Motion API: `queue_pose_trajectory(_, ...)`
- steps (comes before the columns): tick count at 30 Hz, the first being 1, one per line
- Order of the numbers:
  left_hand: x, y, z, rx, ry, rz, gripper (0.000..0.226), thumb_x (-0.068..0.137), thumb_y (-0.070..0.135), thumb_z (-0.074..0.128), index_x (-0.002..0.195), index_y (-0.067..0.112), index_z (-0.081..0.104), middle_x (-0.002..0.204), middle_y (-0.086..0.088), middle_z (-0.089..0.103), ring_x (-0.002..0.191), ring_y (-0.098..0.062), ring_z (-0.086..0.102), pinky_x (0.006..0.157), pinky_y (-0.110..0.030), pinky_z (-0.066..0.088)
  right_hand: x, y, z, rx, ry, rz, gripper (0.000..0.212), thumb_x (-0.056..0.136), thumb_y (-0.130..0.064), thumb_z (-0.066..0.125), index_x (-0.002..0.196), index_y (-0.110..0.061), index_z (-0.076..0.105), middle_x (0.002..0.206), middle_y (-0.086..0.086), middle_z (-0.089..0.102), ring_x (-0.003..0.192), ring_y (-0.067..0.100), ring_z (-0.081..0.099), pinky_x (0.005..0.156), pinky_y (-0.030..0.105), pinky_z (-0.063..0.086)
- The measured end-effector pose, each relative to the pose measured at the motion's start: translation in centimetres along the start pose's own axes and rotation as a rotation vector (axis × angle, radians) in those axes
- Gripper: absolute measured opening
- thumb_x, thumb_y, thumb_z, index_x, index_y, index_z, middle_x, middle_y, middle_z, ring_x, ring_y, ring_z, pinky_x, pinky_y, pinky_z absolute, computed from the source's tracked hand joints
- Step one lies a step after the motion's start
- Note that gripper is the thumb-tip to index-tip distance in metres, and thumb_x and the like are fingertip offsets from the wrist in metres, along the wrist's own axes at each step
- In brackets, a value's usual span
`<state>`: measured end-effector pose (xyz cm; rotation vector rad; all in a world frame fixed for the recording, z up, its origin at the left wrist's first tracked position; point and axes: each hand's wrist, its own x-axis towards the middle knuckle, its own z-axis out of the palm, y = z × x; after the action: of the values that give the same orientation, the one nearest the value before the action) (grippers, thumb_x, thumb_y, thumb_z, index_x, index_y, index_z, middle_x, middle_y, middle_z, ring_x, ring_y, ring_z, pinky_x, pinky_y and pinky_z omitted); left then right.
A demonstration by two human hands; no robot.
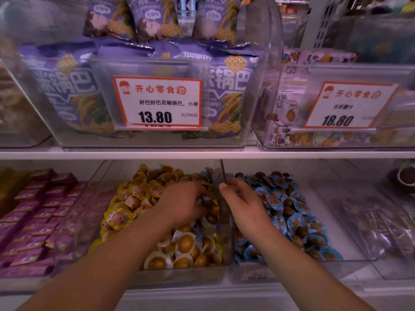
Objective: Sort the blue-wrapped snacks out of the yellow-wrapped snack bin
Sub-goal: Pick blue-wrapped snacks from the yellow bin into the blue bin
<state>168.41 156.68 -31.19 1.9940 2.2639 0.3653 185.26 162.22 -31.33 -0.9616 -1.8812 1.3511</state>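
A white shelf (202,154) runs across the view, with clear bins above and below it. On top sits a big clear bin (74,140) of purple snack bags (67,86) carrying a price tag (157,104) that reads 13.80; a second tag (345,106) to the right reads 18.80. Below, the yellow-wrapped snack bin (157,271) stands beside the blue-wrapped snack bin (350,257), a clear divider wall (225,221) between them, and magenta packets (33,221) fill the bin at far left. A few blue-wrapped snacks (207,172) lie at the back right corner of the yellow heap (134,198), against the divider. The left hand (184,205) is dug into the yellow heap near that corner, its fingers buried, so I cannot tell its grip. The right hand (240,198) reaches over the divider's top edge with fingers curled; what they hold, if anything, is hidden.
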Motion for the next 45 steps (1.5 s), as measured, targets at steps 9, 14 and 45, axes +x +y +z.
queue_pose_trajectory(9, -6.6, -3.2, -4.4, -0.898, 0.351, -0.3, 0.019, 0.076, 0.019, 0.084, 0.094, 0.023, 0.08, 0.09, 0.014, 0.077, 0.087, 0.005, 0.069, 0.078, -0.012, 0.052, -0.5, -1.2, -0.3, -0.195, 0.127, -0.128, 0.028, 0.096, -0.039, 0.055, 0.122, -0.029, 0.058, 0.117, -0.003, 0.058, 0.106, 0.01, 0.058, 0.09, 0.022, 0.044)
queue_pose_trajectory(14, -9.7, -2.5, -4.5, -1.07, 0.536, -0.388, 0.014, 0.079, 0.015, 0.081, 0.092, 0.018, 0.079, 0.087, 0.003, 0.078, 0.084, -0.013, 0.073, 0.073, -0.024, 0.058, -2.9, -5.3, 1.5, -0.253, 0.29, -0.482, 0.017, 0.091, -0.047, 0.049, 0.102, -0.038, 0.058, 0.099, -0.015, 0.057, 0.095, -0.001, 0.056, 0.078, 0.009, 0.042)
queue_pose_trajectory(45, -10.5, 2.0, -2.7, -0.998, 0.407, 0.109, 0.084, 0.079, 0.046, 0.061, 0.151, 0.036, 0.019, 0.148, 0.03, 0.04, 0.138, 0.004, 0.037, 0.108, -0.014, 0.033, -4.0, -7.2, 6.4, 0.693, -0.128, 0.34, 0.013, 0.088, -0.029, 0.071, 0.097, -0.022, 0.077, 0.098, 0.006, 0.077, 0.091, 0.02, 0.074, 0.078, 0.038, 0.059)
